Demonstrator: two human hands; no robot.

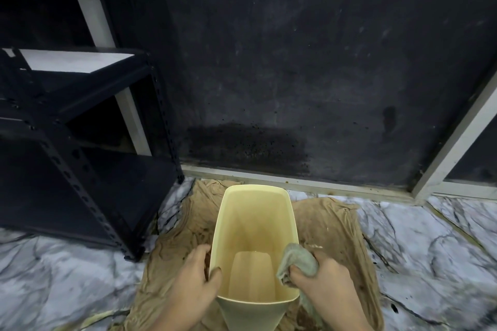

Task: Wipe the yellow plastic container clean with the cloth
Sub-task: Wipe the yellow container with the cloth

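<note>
A grey-green cloth (298, 262) is gripped in the curled fingers of the right hand (322, 281) and pressed against the right rim of the yellow plastic container (252, 226). The container's left wall is clasped by the left hand (193, 277), the thumb hooked over the rim and inside, the fingers wrapped around the outside. The container is seen open-topped at near centre, its inside faintly brown-stained. It is set on a crumpled tan sheet (336, 226) spread over marble-patterned floor (430, 236). A black metal shelving unit (80, 129) is seen at far left, and a dark, speckled wall panel (295, 75) behind.
</note>
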